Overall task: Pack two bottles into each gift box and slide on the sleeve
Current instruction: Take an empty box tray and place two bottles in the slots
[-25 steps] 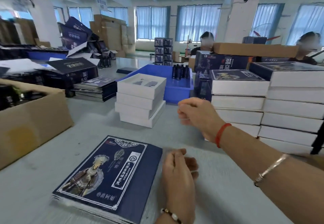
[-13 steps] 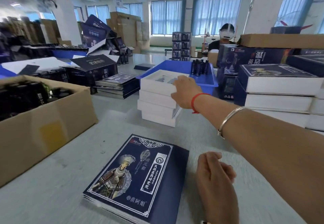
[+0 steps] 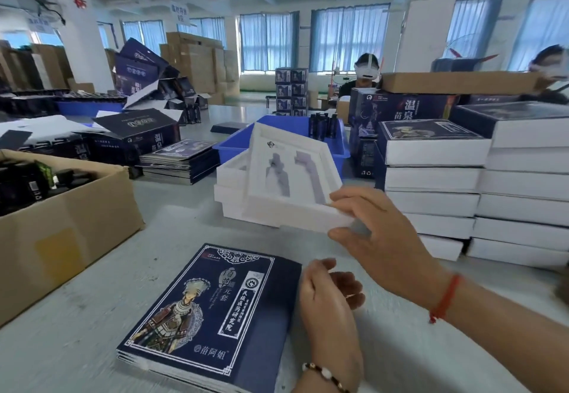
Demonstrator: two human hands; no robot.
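Right hand [image 3: 388,238] pinches the tilted white gift box [image 3: 289,183] at frame centre (left hand [image 3: 329,303] loosely curled, holding nothing), which should be levelled before landing beside the sleeves [image 3: 212,315].

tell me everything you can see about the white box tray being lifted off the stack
The white box tray is a shallow open box, seemingly card or foam, with a raised rim and two grey bottle-shaped recesses, both empty; a small dark logo sits near its far edge. It is tilted, far edge raised, open face toward the camera. The right hand pinches its near right corner, thumb below and fingers on top. It is above the stack of white trays, in front of the blue bin; whether it touches the stack is unclear.
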